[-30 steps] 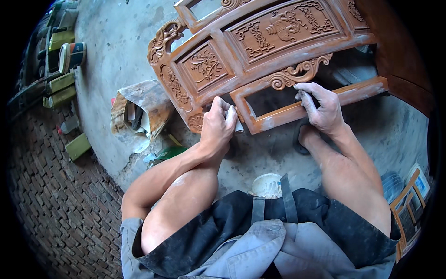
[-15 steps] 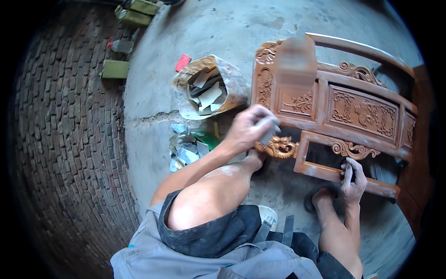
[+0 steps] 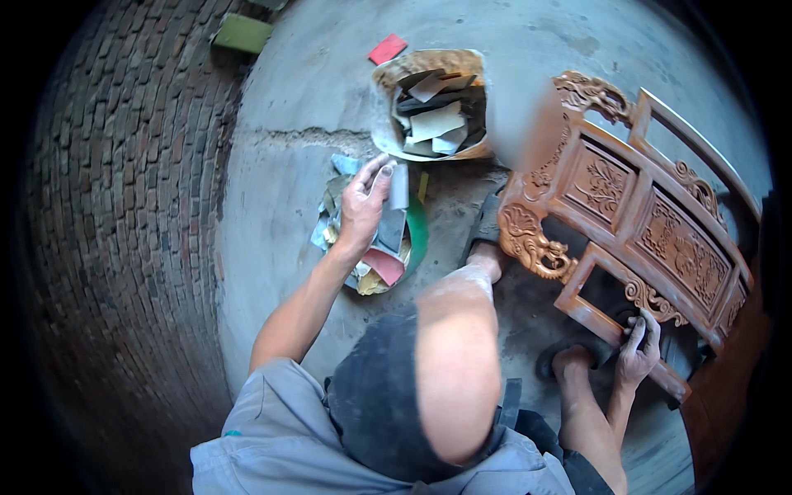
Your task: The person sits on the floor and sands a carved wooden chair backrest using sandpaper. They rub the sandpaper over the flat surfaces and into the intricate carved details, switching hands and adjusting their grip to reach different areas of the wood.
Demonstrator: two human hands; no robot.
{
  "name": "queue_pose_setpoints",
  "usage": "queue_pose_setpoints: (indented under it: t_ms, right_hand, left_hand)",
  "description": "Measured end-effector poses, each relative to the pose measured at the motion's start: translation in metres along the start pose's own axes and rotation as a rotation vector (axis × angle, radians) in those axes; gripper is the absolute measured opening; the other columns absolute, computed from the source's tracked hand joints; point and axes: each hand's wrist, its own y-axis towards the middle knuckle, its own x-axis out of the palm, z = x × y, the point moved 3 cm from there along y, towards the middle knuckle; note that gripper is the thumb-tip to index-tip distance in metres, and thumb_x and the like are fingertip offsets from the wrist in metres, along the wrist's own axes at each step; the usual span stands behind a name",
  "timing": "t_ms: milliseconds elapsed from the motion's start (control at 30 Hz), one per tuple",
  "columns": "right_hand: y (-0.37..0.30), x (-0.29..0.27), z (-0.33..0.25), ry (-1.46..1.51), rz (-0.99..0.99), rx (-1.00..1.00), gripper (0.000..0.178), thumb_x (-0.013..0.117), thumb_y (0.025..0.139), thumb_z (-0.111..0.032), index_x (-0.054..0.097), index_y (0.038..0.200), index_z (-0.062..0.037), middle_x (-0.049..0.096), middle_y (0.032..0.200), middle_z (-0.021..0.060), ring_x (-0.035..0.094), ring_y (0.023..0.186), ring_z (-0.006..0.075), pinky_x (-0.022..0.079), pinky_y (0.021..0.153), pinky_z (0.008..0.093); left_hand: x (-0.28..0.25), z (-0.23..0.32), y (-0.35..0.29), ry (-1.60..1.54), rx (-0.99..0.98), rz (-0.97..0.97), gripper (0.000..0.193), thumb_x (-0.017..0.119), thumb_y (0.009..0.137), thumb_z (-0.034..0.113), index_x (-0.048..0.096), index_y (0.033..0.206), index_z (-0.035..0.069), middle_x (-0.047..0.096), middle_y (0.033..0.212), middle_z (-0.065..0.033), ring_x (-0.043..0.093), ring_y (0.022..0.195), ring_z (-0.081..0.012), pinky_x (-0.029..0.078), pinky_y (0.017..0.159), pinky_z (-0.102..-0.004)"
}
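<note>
One cracked floor (image 3: pixel 289 214), brickwork (image 3: pixel 124 231), carved woodwork (image 3: pixel 634 202)

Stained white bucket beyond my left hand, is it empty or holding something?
Holding something: through the open top of the bucket, pale and dark scraps show.

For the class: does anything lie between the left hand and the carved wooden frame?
Yes. Seen from above, the green container's edge and the left foot lie between the left hand and the carved wooden frame; whether they block the hand, one view cannot settle.
</note>
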Motion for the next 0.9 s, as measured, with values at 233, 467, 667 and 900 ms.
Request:
queue_pose_setpoints:
  t_ms: [233, 467, 667, 900]
  right_hand:
    - [0.001, -0.003, 0.005, -0.009, 0.003, 0.038, 0.023, 0.056, 0.112, -0.008, 0.068, 0.131, 0.0011, 0.071, 0.103, 0.0056, 0.063, 0.086, 0.0076, 0.053, 0.074, 0.0216]
    - [0.005, -0.003, 0.004, -0.038, -0.001, 0.039, 0.022, 0.057, 0.112, -0.009, 0.068, 0.130, -0.0005, 0.071, 0.100, 0.0041, 0.060, 0.081, 0.0062, 0.051, 0.072, 0.0207]
    - [0.007, 0.000, 0.000, -0.060, -0.027, 0.007, 0.023, 0.057, 0.112, -0.009, 0.068, 0.130, 0.0001, 0.071, 0.099, 0.0040, 0.061, 0.080, 0.0063, 0.051, 0.072, 0.0204]
    - [0.005, 0.000, -0.003, -0.042, -0.018, 0.018, 0.024, 0.055, 0.112, -0.006, 0.067, 0.132, 0.0003, 0.071, 0.101, 0.0046, 0.062, 0.083, 0.0072, 0.052, 0.074, 0.0213]
  left_hand:
    - [-0.098, -0.094, -0.024, 0.916, 0.374, 0.309, 0.043, 0.073, 0.101, 0.024, 0.066, 0.133, -0.004, 0.075, 0.120, -0.0143, 0.072, 0.102, -0.0200, 0.059, 0.088, -0.0322]
    - [-0.108, -0.145, -0.046, 0.169, -0.674, 0.292, 0.050, 0.081, 0.095, 0.036, 0.068, 0.119, -0.006, 0.072, 0.117, -0.0154, 0.069, 0.106, -0.0222, 0.055, 0.092, -0.0355]
    - [-0.105, -0.126, -0.047, 0.722, -0.051, 0.354, 0.071, 0.081, 0.090, 0.034, 0.053, 0.143, -0.004, 0.061, 0.132, -0.0202, 0.058, 0.120, -0.0330, 0.046, 0.107, -0.0455]
    - [-0.075, -0.121, -0.052, 0.984, -0.063, 0.140, 0.101, 0.085, 0.080, 0.044, 0.040, 0.156, -0.005, 0.045, 0.150, -0.0265, 0.039, 0.142, -0.0450, 0.032, 0.121, -0.0534]
